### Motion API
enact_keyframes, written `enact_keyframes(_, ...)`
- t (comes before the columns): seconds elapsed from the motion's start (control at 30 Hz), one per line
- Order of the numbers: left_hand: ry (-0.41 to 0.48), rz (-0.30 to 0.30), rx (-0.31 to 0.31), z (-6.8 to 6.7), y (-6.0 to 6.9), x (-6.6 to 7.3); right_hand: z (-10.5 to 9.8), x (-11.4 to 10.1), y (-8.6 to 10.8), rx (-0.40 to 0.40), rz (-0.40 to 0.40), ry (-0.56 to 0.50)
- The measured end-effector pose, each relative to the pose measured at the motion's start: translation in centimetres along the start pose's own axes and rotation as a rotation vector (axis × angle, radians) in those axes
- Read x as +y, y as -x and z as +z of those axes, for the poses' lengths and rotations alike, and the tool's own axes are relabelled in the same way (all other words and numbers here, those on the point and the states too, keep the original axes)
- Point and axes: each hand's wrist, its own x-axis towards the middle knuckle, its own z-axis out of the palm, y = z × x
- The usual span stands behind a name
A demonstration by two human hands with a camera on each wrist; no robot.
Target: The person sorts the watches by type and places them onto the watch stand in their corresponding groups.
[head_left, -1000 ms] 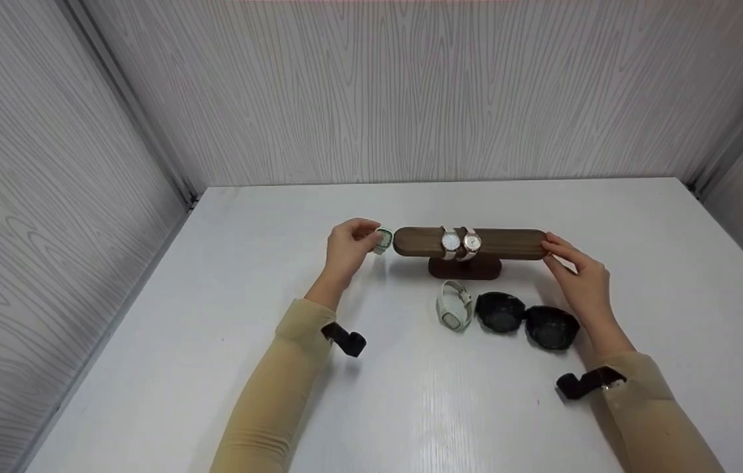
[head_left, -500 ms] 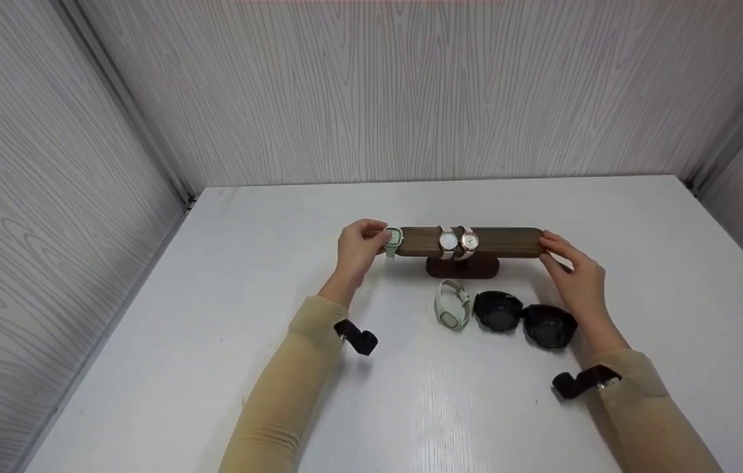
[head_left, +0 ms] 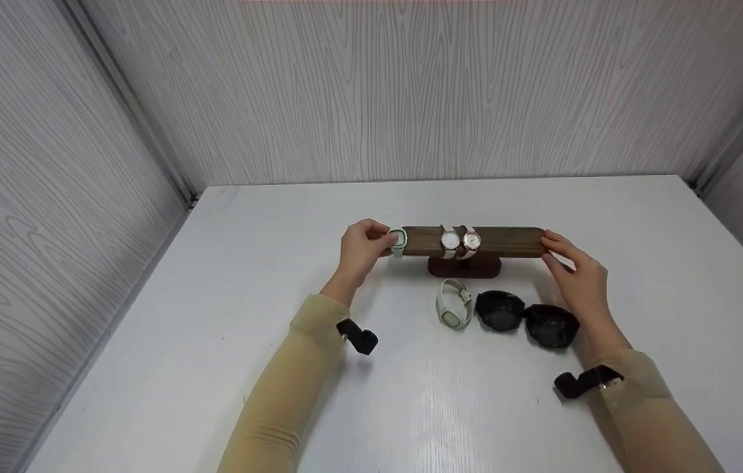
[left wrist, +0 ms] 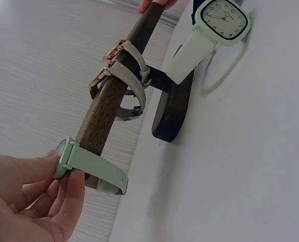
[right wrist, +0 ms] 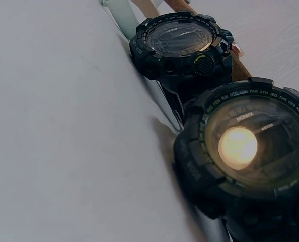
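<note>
My left hand [head_left: 360,252] pinched mint-green watch [left wrist: 96,164] round watch bar [head_left: 509,242]; right hand [head_left: 584,279] pinched other end. Slackening there risked tipping.

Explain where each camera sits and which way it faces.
Head: head-worn, facing forward and down at the watch stand; left hand, right hand, sleeves show.
Left wrist: worn there, facing along the stand; left hand pinching a green watch, right fingertips show.
Right wrist: worn there, facing two black watches; no hand.
Head and left wrist share that green watch.
</note>
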Motion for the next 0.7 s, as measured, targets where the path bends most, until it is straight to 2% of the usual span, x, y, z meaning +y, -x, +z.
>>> enact_keyframes(0.17,-0.096,0.046,0.008,0.2,0.2,0.3,0.1,0.1,0.0,0.007,-0.005,-0.014)
enact_keyframes(0.4,-0.111,0.047,0.002,0.7,0.2,0.4,0.2,0.1,0.0,0.021,-0.018,-0.013)
enact_keyframes(0.7,-0.283,0.122,-0.017,1.8,0.6,1.3,0.0,-0.1,0.0,-0.003,0.009,0.009)
